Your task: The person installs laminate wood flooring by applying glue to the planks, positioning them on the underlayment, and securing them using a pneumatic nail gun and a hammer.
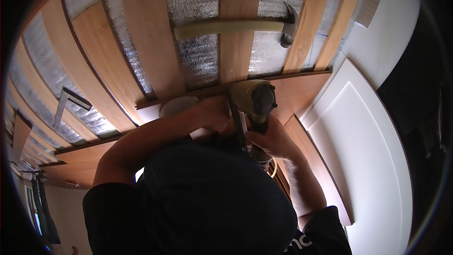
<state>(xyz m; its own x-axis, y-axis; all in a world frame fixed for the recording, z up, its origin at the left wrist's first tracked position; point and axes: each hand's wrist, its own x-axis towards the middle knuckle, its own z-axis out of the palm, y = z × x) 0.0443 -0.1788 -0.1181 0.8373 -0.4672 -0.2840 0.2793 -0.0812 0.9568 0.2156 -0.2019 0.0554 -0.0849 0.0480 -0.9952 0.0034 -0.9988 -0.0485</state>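
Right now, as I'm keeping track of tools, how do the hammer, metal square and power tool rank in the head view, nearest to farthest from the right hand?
1. Yellow-and-black power tool: in the right hand.
2. Hammer: ahead, toward the picture's top.
3. Metal square: far off to the left.

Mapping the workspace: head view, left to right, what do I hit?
Try square → left hand → nail gun → white framed panel. Claw hammer left out of the order: it spans the same stretch as the hand and nail gun.
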